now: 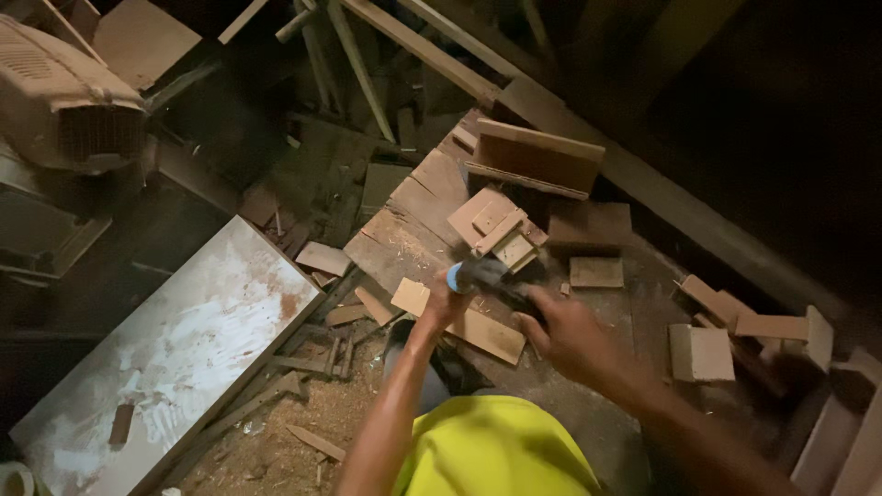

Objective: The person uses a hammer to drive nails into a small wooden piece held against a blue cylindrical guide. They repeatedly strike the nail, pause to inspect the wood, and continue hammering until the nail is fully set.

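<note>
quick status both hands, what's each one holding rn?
Left hand: closed around the blue-tipped end of a dark tool.
Right hand: closed on the same tool's other end, above a flat wood offcut.

A carpentry workshop: wood offcuts [496, 225], planks [418, 50], sawdust [276, 441] litter the floor

Rough, matt wooden offcuts [501, 225] lie on a worn plank counter [404, 243]. The white board [175, 354] looks smooth but stained with rust-brown. Sawdust [294, 432] covers the floor, coarse and dry.
</note>
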